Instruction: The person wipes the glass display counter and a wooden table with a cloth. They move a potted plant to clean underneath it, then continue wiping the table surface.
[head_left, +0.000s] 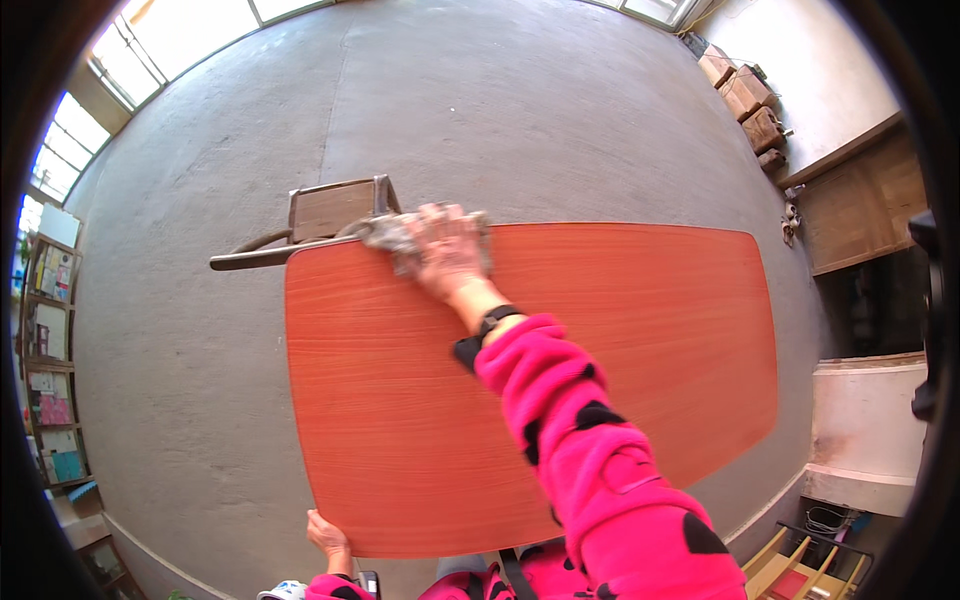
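Observation:
A wood-grain, reddish-orange tabletop (420, 390) with rounded corners lies in front of me. My right hand (448, 251), fingers spread, presses a crumpled grey-white cloth (391, 236) onto its far edge, left of the middle. A black band circles that wrist below the pink sleeve. At the near left corner my left hand (328, 534) grips the tabletop's edge. Just past the far left edge stands a wooden chair (330, 212), partly hidden by the tabletop and the cloth.
Shelves with books and boxes (52, 330) line the left wall. Cardboard boxes (746, 91) and a brown jug stand by the right wall, with small items near a doorway. A slatted wooden rack (806, 566) is at the lower right. Grey concrete floor (187, 375) surrounds the table.

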